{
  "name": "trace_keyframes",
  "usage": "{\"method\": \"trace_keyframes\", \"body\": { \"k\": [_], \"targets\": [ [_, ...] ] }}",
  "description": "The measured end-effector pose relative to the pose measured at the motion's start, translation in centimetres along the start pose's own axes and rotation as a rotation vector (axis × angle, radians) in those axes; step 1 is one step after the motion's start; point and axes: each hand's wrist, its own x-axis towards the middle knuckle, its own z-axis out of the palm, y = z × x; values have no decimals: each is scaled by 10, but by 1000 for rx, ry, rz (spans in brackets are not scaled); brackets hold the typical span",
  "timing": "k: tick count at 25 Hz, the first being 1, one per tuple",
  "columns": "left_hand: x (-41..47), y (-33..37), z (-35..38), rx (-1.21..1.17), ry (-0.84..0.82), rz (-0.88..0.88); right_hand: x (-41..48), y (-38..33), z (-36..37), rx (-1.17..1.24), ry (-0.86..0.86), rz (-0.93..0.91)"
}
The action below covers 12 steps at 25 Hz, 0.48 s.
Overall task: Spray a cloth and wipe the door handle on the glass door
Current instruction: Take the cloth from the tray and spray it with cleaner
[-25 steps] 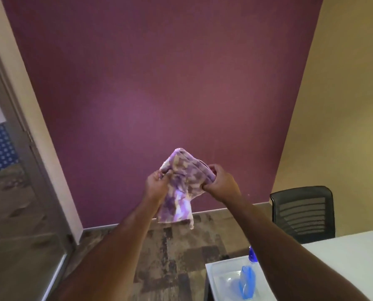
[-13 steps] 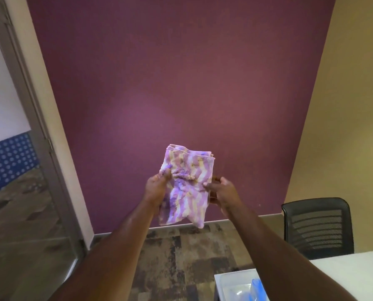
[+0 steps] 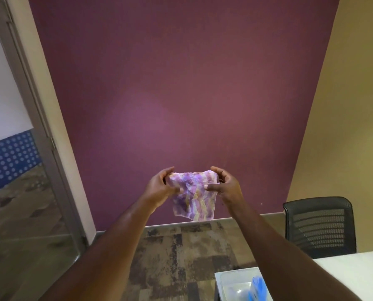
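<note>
A purple, white and yellow patterned cloth (image 3: 192, 193) hangs in front of me at chest height, before the maroon wall. My left hand (image 3: 159, 187) grips its upper left corner and my right hand (image 3: 225, 186) grips its upper right corner, so the cloth is spread between them with its lower edge loose. The glass door (image 3: 23, 192) stands at the far left in its grey frame; no handle shows on it. A blue spray bottle (image 3: 257, 287) lies in a clear tray at the bottom right, partly cut off by the frame edge.
A white table (image 3: 354, 274) fills the bottom right corner, with the clear tray (image 3: 226, 281) on its near left end. A black mesh office chair (image 3: 320, 224) stands against the tan wall. Patterned carpet (image 3: 181, 253) lies between me and the wall.
My hands moved apart and pulled the folded cloth open between them. The view shifted a little to the right, so the door frame sits further left.
</note>
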Motion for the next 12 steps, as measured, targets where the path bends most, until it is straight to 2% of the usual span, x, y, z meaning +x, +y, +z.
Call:
{"method": "trace_keyframes", "body": {
  "k": [5,7,9,12],
  "targets": [
    [5,-1,3,410,130,98,-2,-2,-8,-216,5,-47],
    [7,-6,2,464,167,112,-1,-1,-13,-288,35,-91],
    [6,-8,5,234,163,63,0,2,-15,-308,45,-112],
    [1,-7,17,-129,58,-44,0,7,-13,-283,19,-90]
  ]
}}
